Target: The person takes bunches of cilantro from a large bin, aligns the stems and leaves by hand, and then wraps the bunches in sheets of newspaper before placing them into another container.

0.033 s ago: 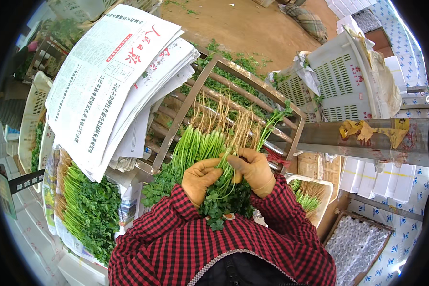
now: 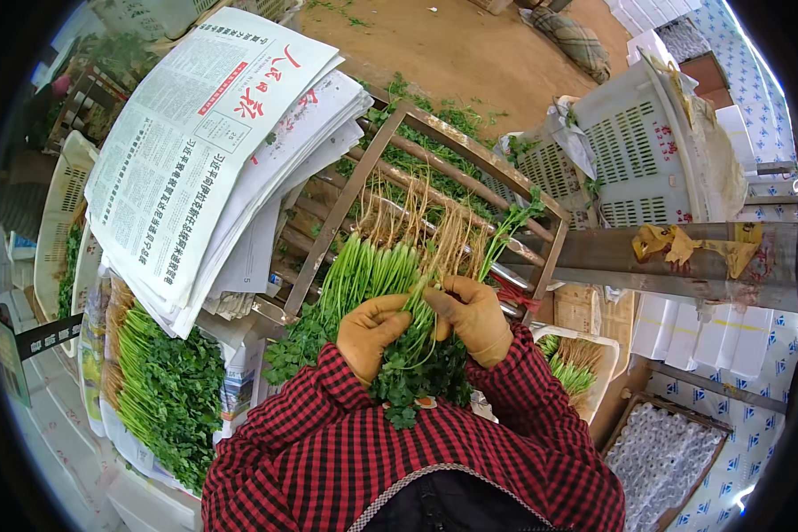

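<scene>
My left hand, in a tan glove, is closed on the stems of a small bunch of coriander. From the other side my right hand, gloved alike, pinches the same stems. The bunch's leaves hang toward my checked sleeves, and its pale roots point away from me. Just left of it, a row of coriander lies with bright green stems and brown roots on a brown metal rack. A single leafy sprig lies at the right of the rack. The fingertips partly hide the stems.
A stack of newspapers rises left of the rack. More coriander lies at lower left on paper. White crates and a metal beam stand on the right. A white basket with rooted greens sits beside my right arm.
</scene>
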Action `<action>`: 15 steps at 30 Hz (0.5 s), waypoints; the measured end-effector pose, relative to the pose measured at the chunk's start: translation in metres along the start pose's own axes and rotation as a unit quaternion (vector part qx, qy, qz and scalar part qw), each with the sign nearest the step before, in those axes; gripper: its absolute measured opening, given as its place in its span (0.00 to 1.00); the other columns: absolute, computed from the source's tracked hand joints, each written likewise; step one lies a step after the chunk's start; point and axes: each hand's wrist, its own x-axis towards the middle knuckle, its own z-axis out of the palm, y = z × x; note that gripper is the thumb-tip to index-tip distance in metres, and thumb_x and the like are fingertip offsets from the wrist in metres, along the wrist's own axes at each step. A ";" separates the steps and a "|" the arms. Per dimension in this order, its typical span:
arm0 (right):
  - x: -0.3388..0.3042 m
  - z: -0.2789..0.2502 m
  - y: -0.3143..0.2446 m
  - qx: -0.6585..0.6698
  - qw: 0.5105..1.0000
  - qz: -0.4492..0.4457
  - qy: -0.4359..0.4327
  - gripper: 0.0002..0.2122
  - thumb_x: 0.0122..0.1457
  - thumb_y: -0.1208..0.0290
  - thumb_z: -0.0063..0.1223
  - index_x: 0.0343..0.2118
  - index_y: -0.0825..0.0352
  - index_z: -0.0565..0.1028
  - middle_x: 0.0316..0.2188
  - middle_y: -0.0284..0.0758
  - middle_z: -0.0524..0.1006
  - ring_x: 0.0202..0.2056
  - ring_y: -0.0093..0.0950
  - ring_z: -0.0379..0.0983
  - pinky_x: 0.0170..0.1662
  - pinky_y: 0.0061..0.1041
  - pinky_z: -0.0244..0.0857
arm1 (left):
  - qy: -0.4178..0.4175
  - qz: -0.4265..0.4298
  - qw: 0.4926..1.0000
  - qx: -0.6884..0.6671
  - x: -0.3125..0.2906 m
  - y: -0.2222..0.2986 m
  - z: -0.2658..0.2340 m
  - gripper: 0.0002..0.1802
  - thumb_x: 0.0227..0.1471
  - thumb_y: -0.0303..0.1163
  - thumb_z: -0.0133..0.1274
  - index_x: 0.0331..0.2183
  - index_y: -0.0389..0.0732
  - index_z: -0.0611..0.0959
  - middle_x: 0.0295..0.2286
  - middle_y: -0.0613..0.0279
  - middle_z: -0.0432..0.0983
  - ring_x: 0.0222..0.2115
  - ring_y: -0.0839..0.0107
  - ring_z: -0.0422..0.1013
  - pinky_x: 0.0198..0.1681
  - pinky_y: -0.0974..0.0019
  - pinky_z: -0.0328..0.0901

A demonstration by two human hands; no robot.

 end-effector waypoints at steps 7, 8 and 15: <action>-0.005 -0.024 -0.006 -0.013 0.998 -0.009 0.057 0.20 0.66 0.55 0.59 0.29 0.71 0.75 0.14 0.35 0.75 0.15 0.25 0.72 0.21 0.25 0.67 | 0.053 0.063 0.978 -0.193 -0.007 0.007 -0.020 0.15 0.65 0.25 0.52 0.51 0.34 0.80 0.39 0.47 0.83 0.35 0.60 0.81 0.41 0.55 0.77; -0.007 -0.028 -0.010 -0.014 0.999 -0.007 0.051 0.20 0.66 0.54 0.59 0.29 0.71 0.75 0.13 0.35 0.75 0.15 0.26 0.72 0.22 0.25 0.68 | 0.027 0.076 0.978 -0.190 -0.008 0.011 -0.029 0.16 0.65 0.26 0.52 0.52 0.34 0.79 0.39 0.47 0.83 0.35 0.60 0.81 0.41 0.55 0.77; 0.002 -0.002 -0.001 -0.059 0.997 -0.039 -0.041 0.19 0.67 0.57 0.58 0.34 0.74 0.78 0.16 0.34 0.77 0.15 0.24 0.74 0.20 0.24 0.66 | -0.051 -0.027 0.998 0.010 0.004 0.020 0.000 0.28 0.63 0.30 0.58 0.60 0.31 0.71 0.44 0.59 0.78 0.41 0.73 0.73 0.47 0.70 0.68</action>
